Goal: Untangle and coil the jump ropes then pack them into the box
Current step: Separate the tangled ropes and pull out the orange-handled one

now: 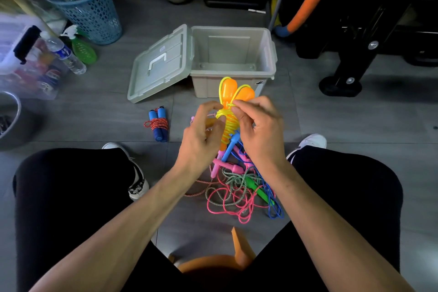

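Observation:
Both hands hold a yellow jump rope (pixel 228 123) wound around its two orange handles (pixel 237 92), just in front of the open grey box (pixel 233 52). My left hand (pixel 201 135) grips the wound bundle from the left. My right hand (pixel 258 125) pinches the yellow cord near the handles' necks. Below the hands lies a tangled pile of ropes (pixel 241 187) in pink, blue and green with pink, blue and green handles. A coiled red rope with blue handles (pixel 158 123) lies on the floor to the left.
The box's lid (pixel 158 64) hangs open to its left. A blue mesh basket (pixel 85 5), bottles and a clear bin stand at the far left. Black gym equipment stands at the right. My knees flank the pile; an orange stool (pixel 220 261) is under me.

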